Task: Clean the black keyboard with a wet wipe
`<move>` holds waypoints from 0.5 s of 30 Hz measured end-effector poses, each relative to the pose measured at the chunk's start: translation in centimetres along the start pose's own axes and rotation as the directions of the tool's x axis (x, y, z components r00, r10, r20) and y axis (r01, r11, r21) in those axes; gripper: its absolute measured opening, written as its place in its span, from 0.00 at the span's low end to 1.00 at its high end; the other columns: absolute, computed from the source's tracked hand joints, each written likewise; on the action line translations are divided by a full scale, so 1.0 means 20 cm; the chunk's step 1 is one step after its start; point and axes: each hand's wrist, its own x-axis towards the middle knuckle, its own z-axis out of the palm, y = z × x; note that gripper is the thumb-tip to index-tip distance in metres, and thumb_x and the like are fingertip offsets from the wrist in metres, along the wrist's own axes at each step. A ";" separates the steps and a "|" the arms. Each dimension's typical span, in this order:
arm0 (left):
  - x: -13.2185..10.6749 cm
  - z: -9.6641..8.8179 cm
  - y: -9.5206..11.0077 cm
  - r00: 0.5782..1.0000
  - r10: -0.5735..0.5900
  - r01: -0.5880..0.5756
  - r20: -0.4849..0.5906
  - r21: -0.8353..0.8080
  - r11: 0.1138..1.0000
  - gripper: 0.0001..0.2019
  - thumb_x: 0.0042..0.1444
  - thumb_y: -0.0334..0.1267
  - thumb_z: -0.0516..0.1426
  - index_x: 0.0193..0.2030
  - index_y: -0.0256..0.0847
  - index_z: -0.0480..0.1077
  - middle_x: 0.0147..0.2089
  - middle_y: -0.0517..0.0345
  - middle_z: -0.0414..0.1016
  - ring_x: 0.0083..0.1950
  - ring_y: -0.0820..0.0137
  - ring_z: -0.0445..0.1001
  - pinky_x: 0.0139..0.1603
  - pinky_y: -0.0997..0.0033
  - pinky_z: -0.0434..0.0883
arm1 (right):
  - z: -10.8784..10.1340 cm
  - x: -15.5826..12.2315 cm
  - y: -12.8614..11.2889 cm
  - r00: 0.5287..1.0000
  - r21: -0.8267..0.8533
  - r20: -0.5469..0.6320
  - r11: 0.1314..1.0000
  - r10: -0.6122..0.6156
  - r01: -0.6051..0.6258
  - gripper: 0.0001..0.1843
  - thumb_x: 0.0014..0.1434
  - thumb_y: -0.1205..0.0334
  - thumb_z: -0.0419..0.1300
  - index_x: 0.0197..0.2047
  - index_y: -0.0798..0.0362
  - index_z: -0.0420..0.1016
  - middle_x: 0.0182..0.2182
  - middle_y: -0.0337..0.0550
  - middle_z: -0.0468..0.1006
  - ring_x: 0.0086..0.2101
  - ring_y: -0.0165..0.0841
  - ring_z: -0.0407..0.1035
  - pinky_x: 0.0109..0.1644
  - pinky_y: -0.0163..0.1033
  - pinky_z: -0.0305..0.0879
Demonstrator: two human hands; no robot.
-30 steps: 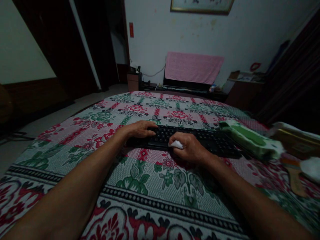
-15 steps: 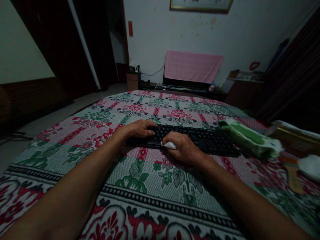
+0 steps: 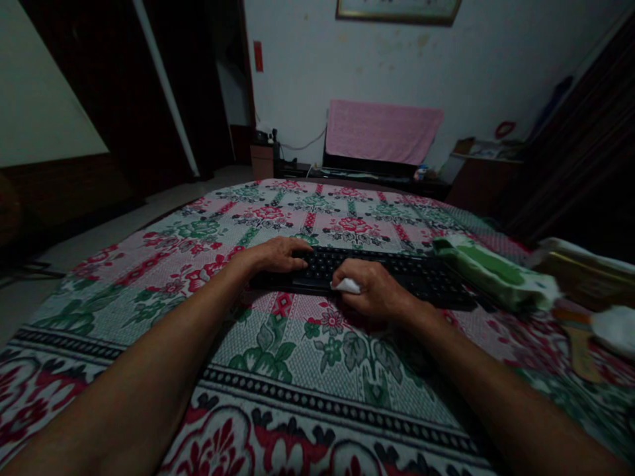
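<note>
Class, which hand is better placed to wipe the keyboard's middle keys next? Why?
Right: the right hand grips the white wipe at the front edge of the keyboard, while the left hand lies on its left end.

Dim room, white wall (image 3: 347, 59), pink cloth (image 3: 381, 132).

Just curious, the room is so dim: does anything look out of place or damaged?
Only the setting: a black keyboard lies on a floral bedspread, not a desk. The right hand presses a white wipe on its near edge. Nothing looks spilled or broken.
</note>
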 end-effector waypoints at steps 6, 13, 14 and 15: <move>0.00 0.00 -0.01 1.000 0.001 -0.001 -0.012 0.002 1.000 0.25 0.52 0.47 0.48 0.58 0.47 0.57 0.62 0.59 0.56 0.58 0.67 0.60 0.57 0.68 0.56 | 0.00 0.00 -0.01 0.999 -0.018 0.032 1.000 0.018 -0.017 0.11 0.43 0.73 0.55 0.32 0.52 0.69 0.29 0.38 0.69 0.29 0.28 0.63 0.34 0.32 0.56; -0.01 -0.01 0.01 1.000 -0.018 0.017 -0.018 -0.012 1.000 0.24 0.52 0.47 0.49 0.57 0.48 0.58 0.62 0.60 0.56 0.57 0.67 0.60 0.56 0.67 0.57 | -0.05 -0.01 0.00 0.994 0.012 0.065 0.996 0.090 -0.091 0.11 0.43 0.74 0.54 0.31 0.52 0.70 0.28 0.37 0.70 0.27 0.27 0.62 0.31 0.32 0.56; -0.01 -0.01 0.01 1.000 -0.017 0.017 -0.020 -0.010 1.000 0.24 0.52 0.47 0.49 0.57 0.48 0.58 0.62 0.60 0.56 0.58 0.67 0.60 0.56 0.68 0.57 | -0.05 -0.01 -0.01 0.995 0.024 0.062 0.996 0.080 -0.082 0.11 0.43 0.74 0.54 0.31 0.52 0.70 0.28 0.37 0.70 0.28 0.27 0.63 0.32 0.32 0.56; 0.00 -0.01 0.01 1.000 -0.016 0.016 -0.021 -0.007 1.000 0.24 0.52 0.47 0.49 0.57 0.48 0.58 0.62 0.60 0.56 0.58 0.68 0.59 0.57 0.68 0.56 | -0.05 -0.01 -0.01 0.995 0.033 0.063 0.997 0.073 -0.075 0.11 0.43 0.74 0.54 0.32 0.52 0.70 0.28 0.37 0.70 0.28 0.27 0.63 0.32 0.32 0.56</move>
